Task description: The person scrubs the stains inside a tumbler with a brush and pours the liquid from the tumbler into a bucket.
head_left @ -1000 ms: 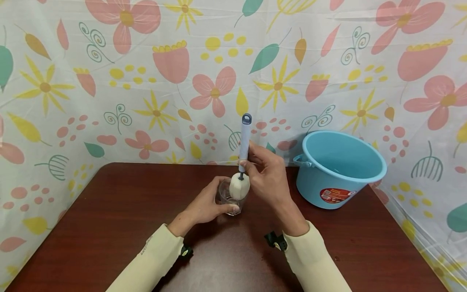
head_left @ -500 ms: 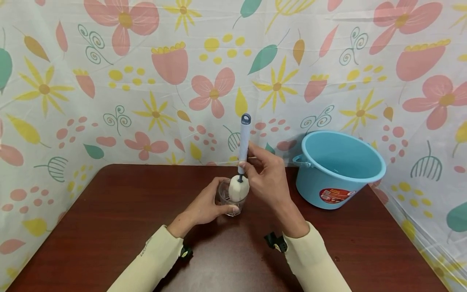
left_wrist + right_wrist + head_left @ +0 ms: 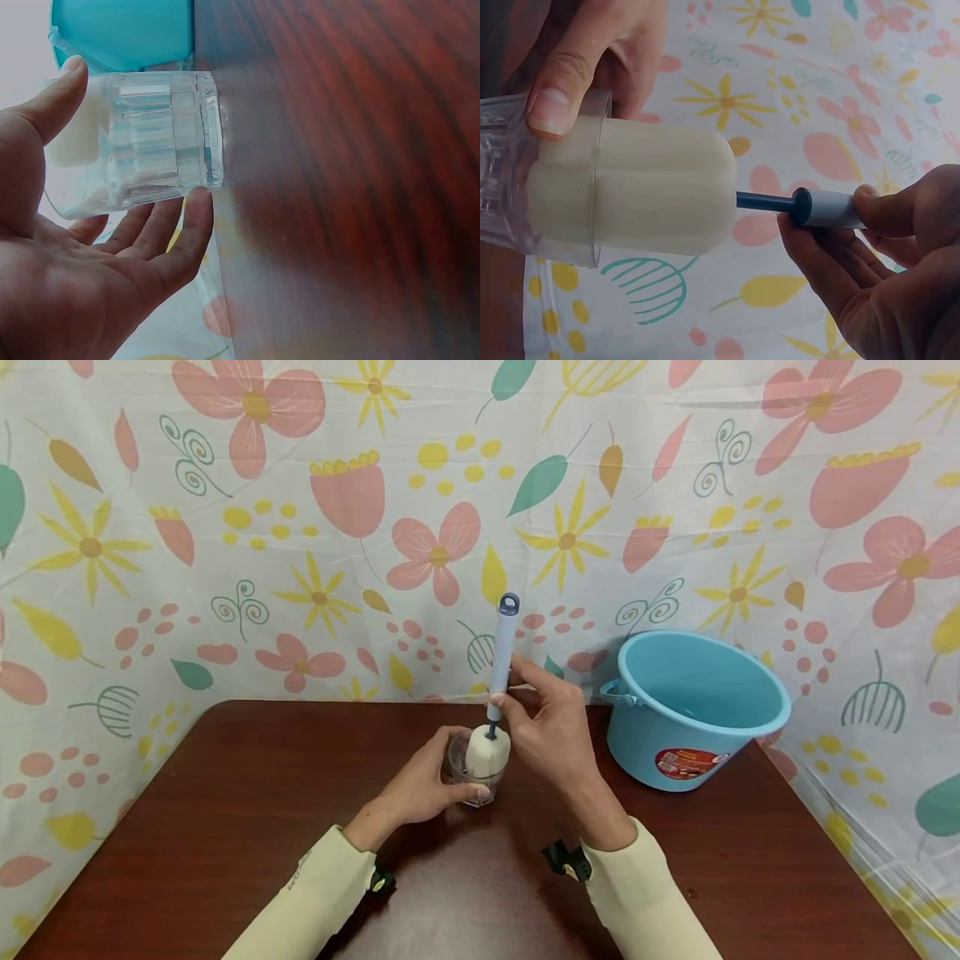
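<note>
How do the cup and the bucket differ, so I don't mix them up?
The cup is see-through, while the bucket is opaque light blue. The bucket is far larger than the cup. The cup has the white sponge head partly inside; the bucket bears a red label. Both are open-topped.

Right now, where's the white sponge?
Just below the middle of the head view: the white sponge is partly inside the clear cup in the left hand, left of the blue bucket.

Booth-like corner: table (image 3: 202,810), floral sheeting (image 3: 450,485)
</note>
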Demonstrator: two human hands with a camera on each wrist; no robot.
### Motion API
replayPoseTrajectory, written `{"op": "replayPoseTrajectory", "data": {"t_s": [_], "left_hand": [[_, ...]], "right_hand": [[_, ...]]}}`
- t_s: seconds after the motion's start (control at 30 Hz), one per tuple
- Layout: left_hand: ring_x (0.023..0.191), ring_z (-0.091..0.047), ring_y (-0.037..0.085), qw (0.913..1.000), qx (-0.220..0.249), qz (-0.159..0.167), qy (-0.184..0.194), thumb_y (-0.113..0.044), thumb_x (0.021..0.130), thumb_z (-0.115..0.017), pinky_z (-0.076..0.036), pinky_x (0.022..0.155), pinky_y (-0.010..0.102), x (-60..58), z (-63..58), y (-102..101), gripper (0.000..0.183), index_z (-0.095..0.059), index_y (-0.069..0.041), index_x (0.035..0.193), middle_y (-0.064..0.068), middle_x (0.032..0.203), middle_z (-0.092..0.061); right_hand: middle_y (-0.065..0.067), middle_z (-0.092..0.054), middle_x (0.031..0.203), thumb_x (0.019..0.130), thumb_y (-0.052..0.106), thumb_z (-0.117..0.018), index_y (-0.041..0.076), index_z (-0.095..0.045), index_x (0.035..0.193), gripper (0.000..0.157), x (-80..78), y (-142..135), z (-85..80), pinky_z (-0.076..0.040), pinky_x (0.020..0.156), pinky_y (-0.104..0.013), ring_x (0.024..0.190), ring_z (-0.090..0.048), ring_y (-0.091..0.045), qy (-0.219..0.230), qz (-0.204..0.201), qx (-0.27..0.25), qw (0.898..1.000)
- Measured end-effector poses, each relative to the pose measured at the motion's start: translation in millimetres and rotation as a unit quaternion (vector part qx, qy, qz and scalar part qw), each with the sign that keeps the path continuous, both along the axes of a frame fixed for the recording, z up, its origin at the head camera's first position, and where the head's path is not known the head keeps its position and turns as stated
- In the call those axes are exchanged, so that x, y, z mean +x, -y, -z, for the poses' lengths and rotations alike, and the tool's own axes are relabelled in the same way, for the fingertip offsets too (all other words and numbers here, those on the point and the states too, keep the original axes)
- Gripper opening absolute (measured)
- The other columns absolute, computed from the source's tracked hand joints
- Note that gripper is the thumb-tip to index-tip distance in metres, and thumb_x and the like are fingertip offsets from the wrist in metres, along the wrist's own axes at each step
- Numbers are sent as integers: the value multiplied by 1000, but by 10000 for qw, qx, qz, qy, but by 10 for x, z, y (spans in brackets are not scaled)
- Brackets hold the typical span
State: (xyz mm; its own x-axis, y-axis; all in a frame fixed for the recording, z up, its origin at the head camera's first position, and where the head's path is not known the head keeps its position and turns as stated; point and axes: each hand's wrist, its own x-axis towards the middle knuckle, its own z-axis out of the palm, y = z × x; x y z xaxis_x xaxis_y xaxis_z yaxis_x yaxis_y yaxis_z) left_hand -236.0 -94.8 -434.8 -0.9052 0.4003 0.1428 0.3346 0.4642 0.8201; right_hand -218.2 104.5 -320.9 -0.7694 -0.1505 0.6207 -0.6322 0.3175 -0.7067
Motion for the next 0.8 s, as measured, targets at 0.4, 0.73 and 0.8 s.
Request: {"op": "replayPoseTrajectory", "data": {"t_s": [0.4, 0.73, 0.8], "left_hand": [[112, -57, 15, 9998, 172, -45, -1, -40, 78, -88, -51, 92, 41, -3, 3, -17, 82, -41, -21, 143, -2, 131, -57], [109, -58, 14, 9997, 221, -15, 55, -38, 78, -88, -52, 90, 40, 4, -6, -18, 82, -40, -21, 142, -3, 131, -56], [109, -58, 14, 9997, 237, -11, 61, -38, 78, -88, -52, 90, 41, 6, -3, -17, 82, -40, -21, 143, -2, 131, -57]], "right_hand": [[-5, -71, 119, 92, -1, -70, 20, -65, 135, 48, 14, -12, -7, -60, 80, -31, 91, -77, -17, 278, -158, -157, 9994], [-11, -69, 105, 93, -2, -69, 14, -65, 131, 42, 11, -18, 0, -60, 81, -31, 91, -77, -25, 370, -189, -289, 9987], [-12, -69, 105, 93, -2, -68, 13, -65, 131, 40, 8, -21, 3, -60, 81, -32, 91, -77, -26, 410, -189, -323, 9985]]}}
